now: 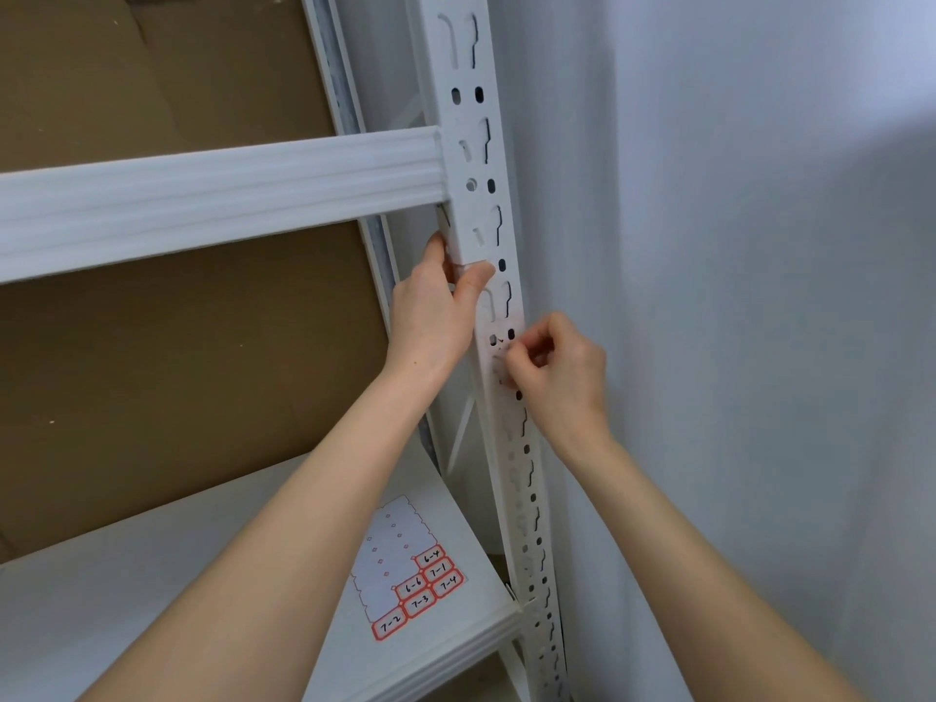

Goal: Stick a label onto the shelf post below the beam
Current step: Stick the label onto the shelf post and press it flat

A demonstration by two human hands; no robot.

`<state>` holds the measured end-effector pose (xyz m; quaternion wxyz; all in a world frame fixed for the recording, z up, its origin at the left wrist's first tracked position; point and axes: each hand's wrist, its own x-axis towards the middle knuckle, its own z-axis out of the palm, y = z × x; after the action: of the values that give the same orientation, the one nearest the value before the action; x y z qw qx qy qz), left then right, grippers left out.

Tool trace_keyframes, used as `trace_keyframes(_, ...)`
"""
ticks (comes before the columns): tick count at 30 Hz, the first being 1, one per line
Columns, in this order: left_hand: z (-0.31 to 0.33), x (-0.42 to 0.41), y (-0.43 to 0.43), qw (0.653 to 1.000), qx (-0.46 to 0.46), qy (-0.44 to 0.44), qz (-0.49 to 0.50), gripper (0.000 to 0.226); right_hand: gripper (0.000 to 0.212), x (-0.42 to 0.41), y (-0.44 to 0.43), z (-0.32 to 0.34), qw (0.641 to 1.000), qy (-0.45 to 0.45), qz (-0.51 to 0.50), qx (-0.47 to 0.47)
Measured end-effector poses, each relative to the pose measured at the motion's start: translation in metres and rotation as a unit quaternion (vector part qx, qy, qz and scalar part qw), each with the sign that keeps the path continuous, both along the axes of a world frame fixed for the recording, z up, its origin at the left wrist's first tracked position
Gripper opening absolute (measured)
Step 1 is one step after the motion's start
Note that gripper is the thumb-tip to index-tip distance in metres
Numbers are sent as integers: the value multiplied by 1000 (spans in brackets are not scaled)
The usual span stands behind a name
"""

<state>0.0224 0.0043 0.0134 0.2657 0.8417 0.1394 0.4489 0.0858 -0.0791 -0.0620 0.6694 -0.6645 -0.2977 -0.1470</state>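
While the left hand (435,306) grips the post (476,159) just below the beam (218,195), the right hand (557,367) holds the label (496,358) against the post face, fingers pinching its edge. Placement appears under way; pressing flat remains.

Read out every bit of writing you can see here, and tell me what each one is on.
"6-4": red-bordered sticker on the label sheet lying on the shelf.
"7-1": sticker, same sheet.
"6-6": sticker, same sheet.
"7-4": sticker, same sheet.
"7-3": sticker, same sheet.
"7-2": sticker, same sheet.
The label at the right hand on the shelf post: faint marks, too blurred to read.
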Motion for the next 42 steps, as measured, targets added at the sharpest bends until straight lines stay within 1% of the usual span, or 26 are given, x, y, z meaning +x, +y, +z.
trace_keyframes(3, 1, 0, 0, 1000, 1, 2, -3, 36, 20, -1, -5, 0, 996, 51, 47, 49)
trace_keyframes(5, 0, 0, 0, 1000, 0, 6, -4, 36, 20, -4, -6, -1, 996, 57, 43, 55)
trace_keyframes(10, 2, 0, 0, 1000, 7, 5, 2, 35, 22, -5, -2, 3, 999, 28, 3, 22)
trace_keyframes(13, 2, 0, 0, 1000, 2, 6, 1, 35, 18, -4, -2, 6, 1000, 13, -21, -4)
trace_keyframes(16, 1, 0, 0, 1000, 1, 2, 0, 35, 21, -5, 0, 6, 1000, 11, -26, -12)
trace_keyframes(20, 1, 0, -1, 1000, -1, 9, 0, 37, 19, -4, -3, 5, 995, 87, 23, 48)
trace_keyframes(22, 1, 0, -1, 1000, 1, 13, 2, 37, 16, -4, -6, 3, 991, 103, 49, 65)
trace_keyframes(32, 2, -1, -2, 1000, 9, 7, 8, 33, 16, -4, -7, 5, 1000, 17, 8, -15)
trace_keyframes(34, 2, 0, -1, 1000, 5, 7, 7, 35, 14, -3, -6, 4, 1000, 14, 0, -21)
trace_keyframes(37, 1, 0, -1, 1000, 3, 7, 3, 36, 19, 0, -7, 3, 999, 33, 14, 2)
trace_keyframes(39, 1, 0, -1, 1000, 2, 8, 2, 35, 16, 1, -8, 2, 999, 40, 30, 7)
trace_keyframes(42, 1, 0, -1, 1000, 4, 7, 4, 36, 12, 1, -7, 4, 999, 28, 28, -2)
